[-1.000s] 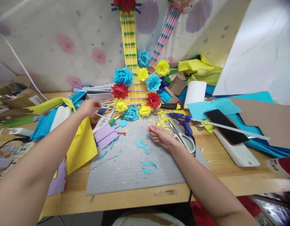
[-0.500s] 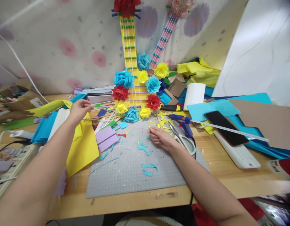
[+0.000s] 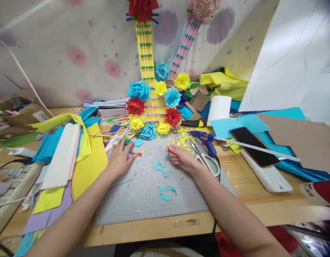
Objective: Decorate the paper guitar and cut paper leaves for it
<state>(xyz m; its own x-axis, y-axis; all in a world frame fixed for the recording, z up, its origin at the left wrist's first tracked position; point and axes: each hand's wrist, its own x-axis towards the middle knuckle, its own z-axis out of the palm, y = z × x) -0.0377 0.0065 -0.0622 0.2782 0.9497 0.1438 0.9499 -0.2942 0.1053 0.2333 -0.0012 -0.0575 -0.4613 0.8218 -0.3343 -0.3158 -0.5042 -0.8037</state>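
My left hand (image 3: 119, 159), fingers spread, lies over the back left of the grey cutting mat (image 3: 133, 203). Under it is a piece of purple paper, now mostly covered. Farther right, my right hand (image 3: 180, 157) is closed in a pinch above the mat; whatever is between its fingertips is hidden or too small to name. Blue paper scraps (image 3: 160, 167) are scattered between and below the hands. Beside the right hand lie scissors (image 3: 208, 160) and a blue glue gun (image 3: 204, 139). Behind both hands stands a yellow paper guitar (image 3: 145, 57) decorated with paper flowers (image 3: 172, 97).
Paper sheets and rolls, including a white roll (image 3: 61, 155), fill the left side beside a power strip (image 3: 16, 194). To the right are a black phone (image 3: 254, 146), a white device (image 3: 266, 175), brown cardboard (image 3: 304, 137) and a paper cup (image 3: 320, 192). A pink guitar neck (image 3: 183, 50) leans behind.
My left hand has come down and right from above the paper pile onto the purple paper, its fingers opening out. My right hand stays pinched in nearly the same spot.
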